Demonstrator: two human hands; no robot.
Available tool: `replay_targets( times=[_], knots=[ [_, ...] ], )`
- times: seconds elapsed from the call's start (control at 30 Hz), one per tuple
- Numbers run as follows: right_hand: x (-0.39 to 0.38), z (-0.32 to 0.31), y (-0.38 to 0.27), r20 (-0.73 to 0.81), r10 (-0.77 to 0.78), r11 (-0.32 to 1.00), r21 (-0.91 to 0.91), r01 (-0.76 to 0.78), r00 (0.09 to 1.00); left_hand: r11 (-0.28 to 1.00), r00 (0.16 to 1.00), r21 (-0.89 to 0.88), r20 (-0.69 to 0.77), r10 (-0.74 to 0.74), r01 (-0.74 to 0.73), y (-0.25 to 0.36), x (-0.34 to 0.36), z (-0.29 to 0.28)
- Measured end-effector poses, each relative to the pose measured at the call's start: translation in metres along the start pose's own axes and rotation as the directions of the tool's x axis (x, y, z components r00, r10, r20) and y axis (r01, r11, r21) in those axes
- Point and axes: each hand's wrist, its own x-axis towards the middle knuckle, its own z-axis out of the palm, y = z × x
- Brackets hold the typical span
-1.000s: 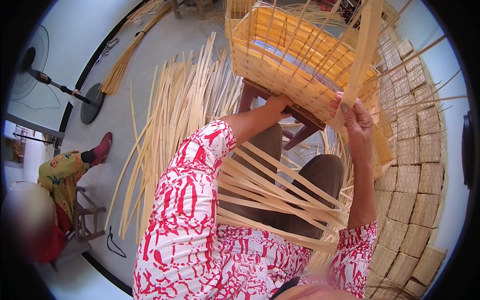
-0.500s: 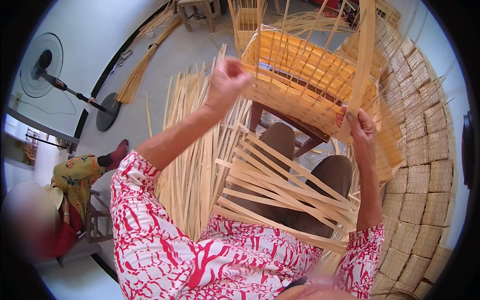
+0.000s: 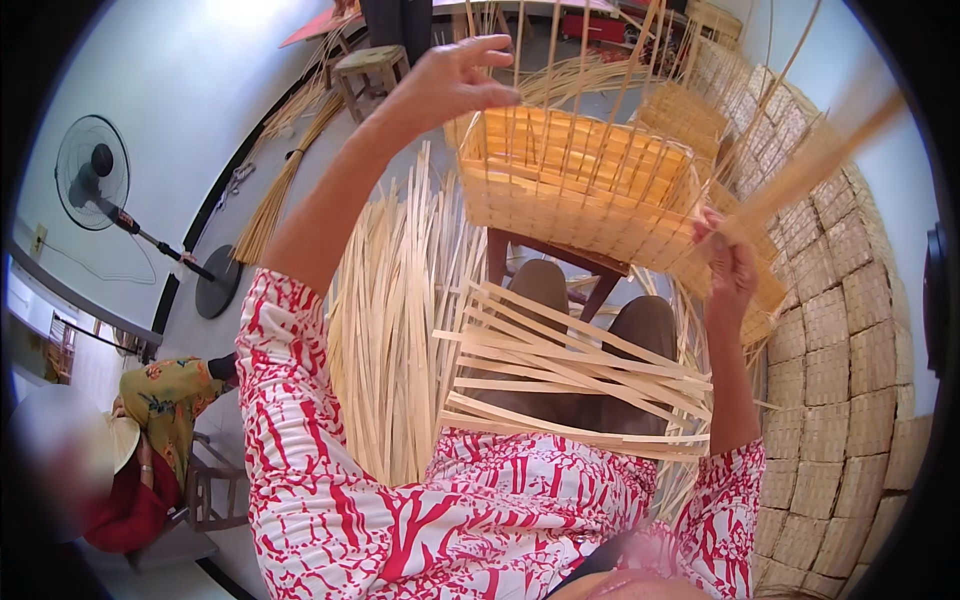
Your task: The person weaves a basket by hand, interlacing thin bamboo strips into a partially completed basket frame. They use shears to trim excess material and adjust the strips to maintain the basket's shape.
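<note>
A half-woven bamboo basket [image 3: 560, 215] with tall upright stakes rests on a dark wooden stool [image 3: 598, 265] in front of my knees. My left hand [image 3: 455, 85] is raised over the basket's far left corner, thumb and fingers apart, holding nothing. By the basket's right end, my right hand [image 3: 730, 262] pinches a wide bamboo strip [image 3: 815, 175]. That strip slants up to the right and is smeared by motion. Across my lap lie several loose pale bamboo strips [image 3: 560, 365].
A thick spread of bamboo strips [image 3: 395, 330] covers the floor at my left. Stacked woven baskets [image 3: 830, 360] line the right wall. A standing fan [image 3: 95, 170] and a seated person [image 3: 150, 450] are at the left. Beyond are a wooden stool [image 3: 368, 68] and a standing person's legs [image 3: 398, 25].
My left hand has moved up and away from the basket's rim, and its fingers have spread. The wide strip in my right hand has swung from upright to leaning right.
</note>
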Motion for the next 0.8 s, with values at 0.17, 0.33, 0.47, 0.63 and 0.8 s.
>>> replay_targets(
  times=[0.17, 0.33, 0.47, 0.63, 0.8],
  knots=[
    [0.023, -0.047, -0.001, -0.206, 0.077, 0.994, 0.087, -0.06, 0.976, 0.948, 0.946, 0.039, 0.052, -0.319, 0.317, 0.003, 0.019, 0.009],
    [0.037, -0.06, 0.046, -0.109, 0.358, 0.909, 0.268, -0.32, 0.927, 0.988, 1.0, -0.155, 0.0, -0.013, 0.013, 0.003, 0.002, -0.025],
    [0.041, -0.054, 0.063, -0.091, 0.382, 0.899, 0.266, -0.347, 0.92, 0.996, 0.985, 0.067, 0.17, 0.041, -0.053, 0.057, 0.005, -0.014],
    [0.047, -0.049, 0.077, -0.058, 0.341, 0.907, 0.28, -0.313, 0.938, 0.991, 0.975, 0.101, 0.195, -0.104, 0.086, 0.048, 0.034, 0.033],
    [0.039, -0.029, 0.06, -0.099, 0.4, 0.896, 0.251, -0.366, 0.911, 0.994, 0.958, 0.103, 0.287, 0.005, -0.036, 0.068, 0.028, 0.014]
  ],
)
